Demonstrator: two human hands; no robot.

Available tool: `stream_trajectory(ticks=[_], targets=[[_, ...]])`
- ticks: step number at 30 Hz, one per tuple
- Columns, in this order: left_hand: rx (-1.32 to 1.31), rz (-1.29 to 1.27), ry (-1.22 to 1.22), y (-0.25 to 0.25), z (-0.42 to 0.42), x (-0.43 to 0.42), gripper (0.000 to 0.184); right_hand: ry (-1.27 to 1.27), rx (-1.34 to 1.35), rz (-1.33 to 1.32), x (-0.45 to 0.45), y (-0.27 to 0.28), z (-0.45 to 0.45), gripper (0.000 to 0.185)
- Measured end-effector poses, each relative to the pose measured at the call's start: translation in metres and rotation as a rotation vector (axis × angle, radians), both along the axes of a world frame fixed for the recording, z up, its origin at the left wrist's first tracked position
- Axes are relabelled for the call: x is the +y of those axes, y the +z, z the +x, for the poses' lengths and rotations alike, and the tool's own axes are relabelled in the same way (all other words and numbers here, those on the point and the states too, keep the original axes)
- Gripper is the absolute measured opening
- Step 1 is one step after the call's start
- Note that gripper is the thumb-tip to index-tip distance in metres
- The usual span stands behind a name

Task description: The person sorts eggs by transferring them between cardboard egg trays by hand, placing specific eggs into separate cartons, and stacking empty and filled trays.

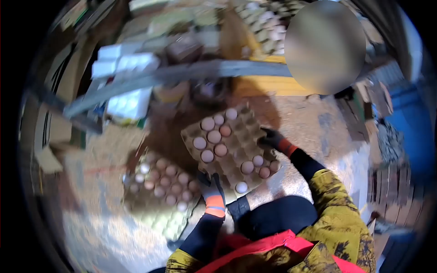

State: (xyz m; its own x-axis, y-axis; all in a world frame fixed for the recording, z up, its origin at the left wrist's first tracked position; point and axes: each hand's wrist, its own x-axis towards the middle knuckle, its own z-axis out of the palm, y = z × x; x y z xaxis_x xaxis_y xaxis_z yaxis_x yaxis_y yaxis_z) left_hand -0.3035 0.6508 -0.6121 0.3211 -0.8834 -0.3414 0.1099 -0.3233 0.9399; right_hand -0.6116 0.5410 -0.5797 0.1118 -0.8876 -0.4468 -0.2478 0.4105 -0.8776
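- Yellow-and-black patterned jacket [337,214], worn by the person at work, fills the near edge of the view above a littered floor [309,113].
- Egg tray [246,129], partly filled, sits between both hands in front of the knees, apparently held off the floor; bare cups separate its two groups of eggs [214,136].
- Second tray [157,214], also bearing eggs, lies to the left, beyond the left wrist.
- Left hand [211,185], in a dark glove with an orange cuff, grips the egg tray's near-left edge; its underside fingers cannot be seen.
- Right hand [271,139], gloved alike, pinches the opposite rim.
- Step in hand, by appearance: steadying or carrying the tray. Any next move would call for keeping it level, both edges supported, lest loose eggs roll.
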Motion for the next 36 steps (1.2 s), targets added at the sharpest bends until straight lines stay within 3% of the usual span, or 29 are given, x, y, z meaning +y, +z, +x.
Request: stream_trajectory(ticks=[2, 3, 4, 5, 7, 8, 10, 11, 12, 13, 14, 15, 16, 18, 19, 20, 22, 23, 25, 26, 27, 30, 32, 33, 34, 35, 36], targets=[[-0.051, -0.023, -0.156, -0.038, -0.023, -0.017, 0.057, -0.174, 0.019, 0.108, 0.029, -0.002, -0.022, 0.069], [-0.094, -0.025, -0.231, -0.064, -0.025, -0.025, 0.055, -0.187, 0.024, 0.077, 0.04, -0.042, -0.037, 0.07], [-0.141, -0.023, -0.302, -0.088, -0.029, -0.034, 0.053, -0.271, -0.011, 0.099, 0.05, -0.048, -0.041, 0.071], [-0.188, -0.014, -0.365, -0.111, -0.031, -0.042, 0.051, -0.25, 0.166, 0.097, 0.056, -0.045, -0.042, 0.073], [-0.363, -0.021, -0.519, -0.15, -0.024, -0.055, 0.047, -0.239, 0.199, 0.035, 0.069, -0.059, -0.053, 0.069], [-0.52, -0.082, -0.604, -0.165, -0.017, -0.06, 0.045, -0.231, 0.204, 0.038, 0.069, -0.067, -0.059, 0.067], [-0.952, -0.415, -0.74, -0.187, 0.004, -0.067, 0.041, -0.506, 0.065, 0.036, 0.051, -0.038, -0.053, 0.06], [-1.037, -0.515, -0.749, -0.191, 0.013, -0.071, 0.04, -0.636, -0.013, 0.042, 0.042, -0.016, -0.048, 0.057], [-1.246, -0.673, -0.774, -0.2, 0.023, -0.079, 0.036, -0.802, -0.267, -0.049, 0.023, 0.016, -0.051, 0.05], [-0.543, -0.277, -0.801, -0.166, 0.019, -0.083, 0.037, -0.848, -0.399, -0.306, 0.006, 0.05, -0.054, 0.047], [0.084, 0.072, -0.501, -0.139, 0.016, -0.087, 0.04, -0.855, -0.427, -0.42, -0.014, 0.097, -0.063, 0.047], [-0.015, 0.012, -0.556, -0.112, 0.025, -0.099, 0.039, -0.865, -0.509, -0.531, -0.038, 0.133, -0.081, 0.042], [-0.114, -0.049, -0.608, -0.086, 0.034, -0.111, 0.038, -0.844, -0.767, -0.62, -0.068, 0.154, -0.113, 0.048], [-0.311, -0.178, -0.703, -0.036, 0.044, -0.133, 0.037, -0.723, 0.082, -1.105, -0.107, 0.179, -0.151, 0.06], [-0.414, -0.237, -0.748, -0.008, 0.046, -0.139, 0.036, -0.741, 0.247, -1.161, -0.122, 0.197, -0.166, 0.068], [-0.289, -0.189, -0.699, 0.027, 0.042, -0.139, 0.037, -0.764, 0.415, -1.208, -0.137, 0.213, -0.18, 0.077], [-0.044, -0.083, -0.607, 0.094, 0.03, -0.132, 0.04, -0.629, 0.764, -1.279, -0.181, 0.189, -0.231, 0.086], [0.001, -0.086, -0.59, 0.11, 0.027, -0.136, 0.039, -0.706, 0.854, -1.141, -0.17, 0.209, -0.215, 0.084], [0.11, -0.082, -0.543, 0.129, 0.019, -0.138, 0.037, -0.79, 0.62, -1.085, -0.175, 0.222, -0.207, 0.071], [-0.146, -0.334, -0.718, 0.132, 0.018, -0.147, 0.037, -0.818, 0.501, -1.006, -0.183, 0.224, -0.211, 0.066], [-0.268, -0.447, -0.789, 0.148, 0.012, -0.155, 0.038, -0.815, 0.205, -1.091, -0.186, 0.23, -0.215, 0.062], [-0.716, -0.76, -0.859, 0.221, -0.028, -0.195, 0.042, -0.901, 0.517, -1.275, -0.178, 0.243, -0.214, 0.046], [-0.797, -0.85, -0.84, 0.256, -0.061, -0.222, 0.045, -0.895, 0.536, -1.245, -0.164, 0.248, -0.217, 0.043], [-0.334, -0.73, -0.94, 0.254, -0.076, -0.241, 0.046, -0.837, 0.359, -1.203, -0.152, 0.25, -0.211, 0.038], [0.121, -0.572, -0.962, 0.253, -0.091, -0.26, 0.047, -0.744, -0.064, -1.194, -0.143, 0.245, -0.212, 0.033], [0.403, -0.594, -0.897, 0.267, -0.114, -0.253, 0.046, -0.683, -0.485, -1.141, -0.135, 0.24, -0.213, 0.029], [0.679, -0.615, -0.816, 0.281, -0.134, -0.246, 0.045, -0.641, -0.172, -1.187, -0.114, 0.239, -0.204, 0.03]])
